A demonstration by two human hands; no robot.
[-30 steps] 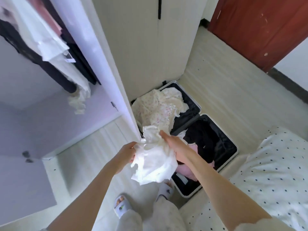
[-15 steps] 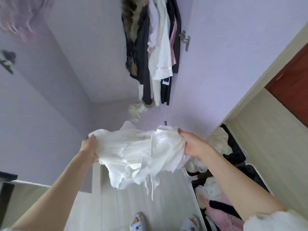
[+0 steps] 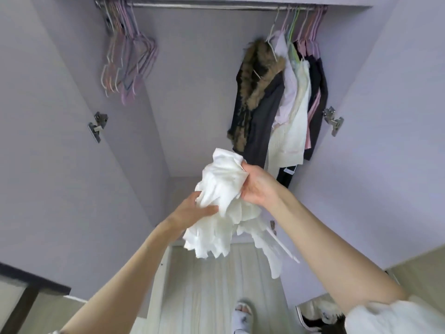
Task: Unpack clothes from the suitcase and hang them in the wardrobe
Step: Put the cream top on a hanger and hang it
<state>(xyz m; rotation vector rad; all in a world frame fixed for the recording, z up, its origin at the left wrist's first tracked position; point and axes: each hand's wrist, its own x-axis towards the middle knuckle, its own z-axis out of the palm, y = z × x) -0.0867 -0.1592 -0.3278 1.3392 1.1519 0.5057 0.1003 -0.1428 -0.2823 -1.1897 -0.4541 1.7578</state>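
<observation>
I have the white garment point(image 3: 224, 206) bunched in front of the open wardrobe point(image 3: 187, 97), right hand point(image 3: 258, 186) curled round its top, left hand point(image 3: 192, 210) gripping the side with thumb across. I'd find the collar first, then free one hand for a spare hanger point(image 3: 125, 59).

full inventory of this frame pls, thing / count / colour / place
white garment: one, white, bunched up, held in front of the open wardrobe
wardrobe: one, pale lilac inside, doors open, fills most of the view
rail: one, metal, across the wardrobe top
empty hangers: a bunch, count unclear, pink and purple, left end of the rail
hung clothes: several, right end of the rail; dark coat with brown fur trim, cream, lilac, pink and black pieces
door hinges: two, metal, one on each side wall
floor: pale wood, bottom centre
suitcase: one, black, only a corner shows, bottom right
slipper: one visible, pale, bottom centre
left hand: grips the garment's lower left
right hand: grips the garment's upper right
</observation>
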